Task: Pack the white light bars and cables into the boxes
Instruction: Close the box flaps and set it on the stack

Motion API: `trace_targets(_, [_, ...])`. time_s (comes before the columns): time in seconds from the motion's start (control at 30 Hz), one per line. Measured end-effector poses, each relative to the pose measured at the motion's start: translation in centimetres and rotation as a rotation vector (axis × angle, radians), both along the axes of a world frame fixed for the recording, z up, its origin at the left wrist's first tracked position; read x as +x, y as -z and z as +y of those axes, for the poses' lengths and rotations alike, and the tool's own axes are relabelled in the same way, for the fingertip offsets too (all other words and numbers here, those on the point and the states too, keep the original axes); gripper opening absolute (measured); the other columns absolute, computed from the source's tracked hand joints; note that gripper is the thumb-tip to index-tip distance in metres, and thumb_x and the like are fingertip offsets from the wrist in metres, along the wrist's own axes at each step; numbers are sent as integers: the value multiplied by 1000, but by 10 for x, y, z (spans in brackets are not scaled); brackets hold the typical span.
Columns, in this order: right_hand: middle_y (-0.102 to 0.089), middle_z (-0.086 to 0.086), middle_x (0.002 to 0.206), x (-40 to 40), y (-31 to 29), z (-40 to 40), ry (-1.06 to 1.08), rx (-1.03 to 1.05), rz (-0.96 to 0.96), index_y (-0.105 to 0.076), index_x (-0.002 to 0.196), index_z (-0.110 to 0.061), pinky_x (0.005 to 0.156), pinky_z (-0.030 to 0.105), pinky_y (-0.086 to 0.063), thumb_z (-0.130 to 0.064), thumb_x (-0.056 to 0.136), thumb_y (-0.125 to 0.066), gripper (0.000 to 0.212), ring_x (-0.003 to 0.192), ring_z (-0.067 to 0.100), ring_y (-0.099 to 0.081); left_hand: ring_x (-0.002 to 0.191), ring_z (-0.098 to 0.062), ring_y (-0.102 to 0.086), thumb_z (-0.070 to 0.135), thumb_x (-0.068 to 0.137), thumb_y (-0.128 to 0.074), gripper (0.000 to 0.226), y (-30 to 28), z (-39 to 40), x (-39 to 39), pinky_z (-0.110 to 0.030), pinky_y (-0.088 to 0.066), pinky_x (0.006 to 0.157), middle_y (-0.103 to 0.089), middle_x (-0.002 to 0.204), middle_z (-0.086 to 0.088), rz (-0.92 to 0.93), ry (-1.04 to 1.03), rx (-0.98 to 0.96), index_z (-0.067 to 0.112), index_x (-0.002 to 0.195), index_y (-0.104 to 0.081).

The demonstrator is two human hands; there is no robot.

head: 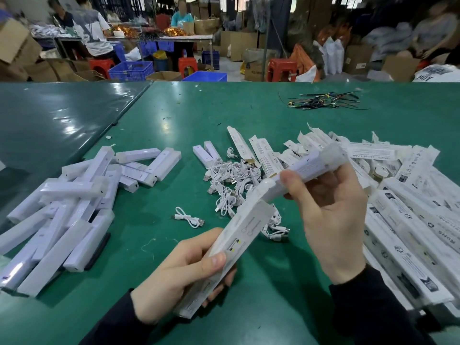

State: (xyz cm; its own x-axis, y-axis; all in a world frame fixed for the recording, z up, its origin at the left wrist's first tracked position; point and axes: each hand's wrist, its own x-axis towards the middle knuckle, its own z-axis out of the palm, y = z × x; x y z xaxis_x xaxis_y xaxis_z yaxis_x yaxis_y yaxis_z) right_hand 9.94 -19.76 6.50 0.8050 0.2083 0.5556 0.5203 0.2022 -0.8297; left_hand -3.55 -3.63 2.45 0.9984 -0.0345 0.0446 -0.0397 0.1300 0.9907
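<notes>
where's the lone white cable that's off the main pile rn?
Head view, centre-left on the green table: the lone white cable lies coiled just left of the cable pile, right of the light bar heap, beyond the left hand.

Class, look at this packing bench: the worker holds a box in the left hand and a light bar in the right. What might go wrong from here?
1. The light bar, gripped by the right hand, meets the box in the left hand at an angle; it may jam or crush the box's open end.
2. The cables lie tangled in a heap, so picking one may drag others along.
</notes>
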Motion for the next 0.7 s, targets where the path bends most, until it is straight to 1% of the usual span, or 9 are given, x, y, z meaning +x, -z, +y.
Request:
trace_targets(0.03, [-71,-2,85,0,-3,0,-60,86,102,-57,98,-16,69,27,-59,-31,85,-69,24,79,17,-71,52,-16,-49,49,80,-67,66,-1,1,-1,-22,-42,48,-59,72,-6,-30,-7,14,-5,116,-54])
trace_targets(0.1, [-68,1,80,1,-12,-3,-276,314,430,-53,101,-12,63,28,-59,-32,84,-61,27,76,19,-71,60,-15,-54,40,82,-62,49,-3,2,-1,-20,-45,56,-59,74,-7,-91,-32,59,2,114,-61])
trace_targets(0.17, [-69,4,72,2,-17,-7,-467,363,652,-51,102,-12,54,23,-55,-39,83,-53,34,65,16,-71,67,-14,-56,33,82,-56,42,-4,3,-1,-19,-45,62,-60,76,-8,-114,-48,86,5,112,-63])
trace_targets(0.23, [-70,5,69,-2,-19,-9,-606,194,629,-49,101,-12,51,21,-52,-44,86,-48,35,60,14,-68,70,-16,-57,32,80,-55,43,-4,4,-1,-20,-44,64,-61,77,-8,-115,-46,96,5,112,-63])
trace_targets(0.3, [-71,6,69,-5,-17,-9,-645,67,542,-46,99,-13,47,24,-46,-49,85,-49,39,55,16,-65,70,-18,-56,35,79,-59,45,-4,4,-1,-22,-42,64,-62,77,-7,-128,-44,102,5,113,-64])
trace_targets(0.4, [-72,15,73,-7,-18,-10,-644,72,434,-40,99,-11,42,24,-43,-46,89,-49,38,43,24,-59,69,-18,-54,46,79,-65,51,-2,6,-1,-21,-41,62,-61,75,-7,-147,-72,100,6,111,-66])
trace_targets(0.5, [-72,19,78,-7,-19,-12,-660,71,318,-45,101,-15,35,33,-44,-52,88,-60,42,42,28,-59,69,-18,-53,53,78,-66,56,0,8,-1,-19,-40,61,-60,75,-15,-169,-108,121,7,109,-66])
trace_targets(0.6, [-74,18,83,-8,-17,-12,-643,12,263,-54,92,-30,32,46,-37,-59,83,-62,32,42,31,-61,70,-19,-52,58,77,-66,62,2,9,-1,-21,-39,62,-59,78,-21,-185,-139,145,6,111,-66])
trace_targets(0.7, [-75,15,90,-6,-15,-11,-575,7,234,-47,91,-29,30,50,-30,-50,92,-52,21,43,32,-62,69,-18,-53,58,78,-65,62,3,9,0,-19,-39,62,-58,76,-19,-191,-143,160,7,114,-66])
